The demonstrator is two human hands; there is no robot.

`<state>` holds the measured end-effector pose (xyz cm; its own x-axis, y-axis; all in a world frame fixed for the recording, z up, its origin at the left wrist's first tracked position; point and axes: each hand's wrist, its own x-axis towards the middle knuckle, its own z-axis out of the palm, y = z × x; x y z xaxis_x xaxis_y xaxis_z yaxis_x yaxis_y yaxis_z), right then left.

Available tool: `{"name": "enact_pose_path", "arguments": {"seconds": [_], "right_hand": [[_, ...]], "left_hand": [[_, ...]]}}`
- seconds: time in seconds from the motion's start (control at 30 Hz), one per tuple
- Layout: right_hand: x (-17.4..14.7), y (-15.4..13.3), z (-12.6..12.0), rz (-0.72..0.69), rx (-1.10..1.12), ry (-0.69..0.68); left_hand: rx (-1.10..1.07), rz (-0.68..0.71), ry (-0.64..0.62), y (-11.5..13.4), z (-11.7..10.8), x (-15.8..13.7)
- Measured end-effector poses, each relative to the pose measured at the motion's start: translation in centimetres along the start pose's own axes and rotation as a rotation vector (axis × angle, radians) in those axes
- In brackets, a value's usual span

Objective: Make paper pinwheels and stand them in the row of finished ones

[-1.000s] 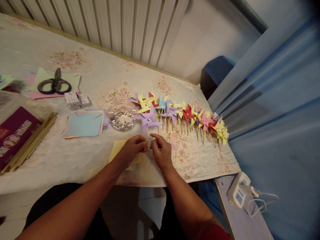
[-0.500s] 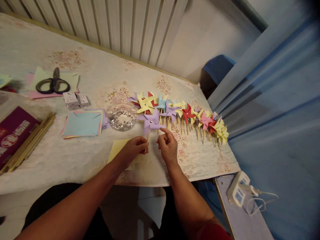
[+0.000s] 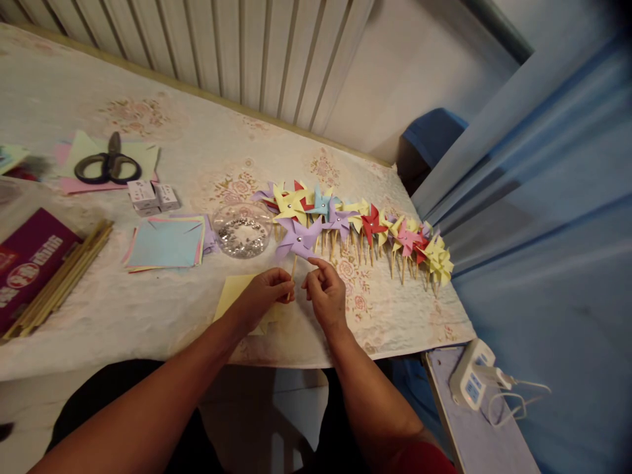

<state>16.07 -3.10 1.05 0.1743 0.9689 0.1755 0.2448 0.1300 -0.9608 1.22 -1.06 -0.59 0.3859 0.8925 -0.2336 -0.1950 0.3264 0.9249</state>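
Note:
A purple paper pinwheel with a pin at its centre stands upright on a thin wooden stick. My left hand is closed round the stick below the blades. Just to the right, my right hand holds nothing; its index finger stretches to the lower edge of the blades while the other fingers curl in. Whether that fingertip touches the paper I cannot tell. A yellow paper sheet lies partly under my left hand. Behind the held pinwheel is a clear round dish of small metal pins.
A row of colourful pinwheels lies along the right of the flowered tablecloth. To the left are stacked paper squares, small white boxes, scissors and wooden sticks. A power strip sits at lower right.
The purple pinwheel's blades have turned on the stick. My right index finger has shifted slightly left and down. My left hand keeps its hold on the stick.

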Motion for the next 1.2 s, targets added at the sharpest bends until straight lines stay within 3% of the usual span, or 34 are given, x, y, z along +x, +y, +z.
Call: {"name": "enact_pose_path", "arguments": {"seconds": [0.2, 0.4, 0.77, 1.2], "right_hand": [[-0.4, -0.5, 0.1, -0.008, -0.031, -0.038], [1.1, -0.2, -1.7, 0.068, -0.035, 0.278], [2.1, 0.2, -2.5, 0.174, 0.086, -0.041], [2.1, 0.3, -1.9, 0.262, 0.185, -0.066]], "left_hand": [[0.007, -0.007, 0.003, 0.1, 0.0, 0.0], [-0.013, -0.013, -0.004, -0.4, -0.2, 0.2], [0.053, -0.001, -0.014, -0.2, 0.1, 0.1], [0.051, 0.009, -0.035, -0.3, 0.0, 0.2]]}}
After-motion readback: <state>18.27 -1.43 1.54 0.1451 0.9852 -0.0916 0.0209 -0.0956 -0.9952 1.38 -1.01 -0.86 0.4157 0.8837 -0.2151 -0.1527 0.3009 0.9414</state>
